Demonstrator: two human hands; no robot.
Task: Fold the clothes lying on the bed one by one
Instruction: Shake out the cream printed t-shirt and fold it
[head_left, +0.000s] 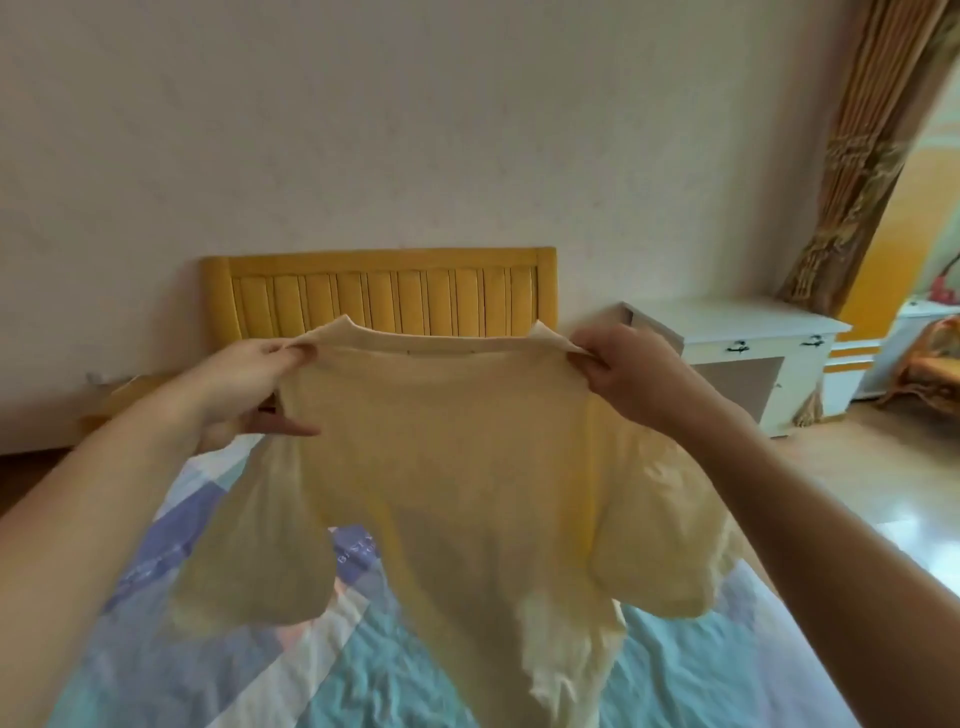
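A pale yellow T-shirt (457, 467) hangs in the air above the bed (363, 675), spread wide between two raised hands, its collar edge stretched level along the top and its body falling toward six o'clock, where the hem bunches in white-lit folds. The left hand (244, 384), at about nine o'clock from the shirt's middle, pinches the shoulder seam with thumb and fingertips pressed together on the cloth, the lower fingers curled under the fabric. The right hand (623, 374), at about two o'clock, grips the opposite shoulder the same way, its fingers clamped on a small peak of fabric. Both short sleeves droop loose, one toward seven o'clock and one toward four o'clock. The bed carries a patterned sheet in blue, lilac and teal (some lettering shows on it, too blurred to read). At twelve o'clock, behind the collar, a yellow slatted headboard (384, 291) stands against the wall. A white cabinet (748, 343) sits at two o'clock, and a gold patterned curtain (872, 156) hangs at one o'clock.
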